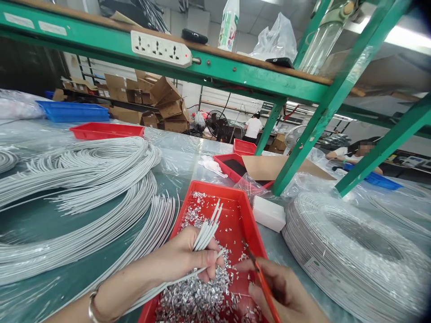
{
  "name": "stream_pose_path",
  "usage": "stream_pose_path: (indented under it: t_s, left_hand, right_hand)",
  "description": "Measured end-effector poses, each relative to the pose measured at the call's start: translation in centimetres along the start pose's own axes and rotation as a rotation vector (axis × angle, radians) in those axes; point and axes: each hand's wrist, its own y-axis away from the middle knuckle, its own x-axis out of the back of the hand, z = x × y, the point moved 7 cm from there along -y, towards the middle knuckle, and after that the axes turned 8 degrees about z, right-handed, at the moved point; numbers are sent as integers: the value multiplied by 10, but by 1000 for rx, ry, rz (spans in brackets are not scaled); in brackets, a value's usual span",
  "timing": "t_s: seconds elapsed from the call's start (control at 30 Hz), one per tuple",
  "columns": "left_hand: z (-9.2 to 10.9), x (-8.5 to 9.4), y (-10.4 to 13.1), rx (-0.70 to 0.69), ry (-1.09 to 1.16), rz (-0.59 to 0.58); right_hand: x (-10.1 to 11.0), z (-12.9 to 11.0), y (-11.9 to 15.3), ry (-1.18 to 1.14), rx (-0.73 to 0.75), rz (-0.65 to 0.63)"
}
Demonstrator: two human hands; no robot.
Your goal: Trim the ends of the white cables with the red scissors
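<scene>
My left hand (193,253) is closed around a bundle of thin white cables (206,235), with their cut ends pointing up and away. One cable is singled out between thumb and fingertips, its end toward the right hand. In my right hand (281,287) is a slim orange-handled tool (264,280) with a dark pointed tip; its exact kind is unclear. Both hands are over a red tray (251,215), strewn with small silvery scraps (195,294) heaped toward its near left. The tool's tip is apart from the cables.
Large bundles of white cable (101,179) lie at the left, and a plastic-wrapped cable coil (350,251) at the right. A white box (268,213) stands beside the tray. Green shelf posts (323,107) rise beyond it. Two people are in the background.
</scene>
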Motion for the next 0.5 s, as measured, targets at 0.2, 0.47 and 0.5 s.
stream_pose_path:
  t_s: [0.2, 0.47, 0.5]
  left_hand:
    - [9, 5, 0, -149, -302, 140]
    - [8, 12, -7, -211, -126, 167]
    - [7, 15, -10, -211, -120, 188]
  right_hand:
    - [-30, -2, -40, -204, -4, 31]
    - [-58, 15, -58, -599, -256, -231]
    - [-55, 12, -62, -540, -203, -194]
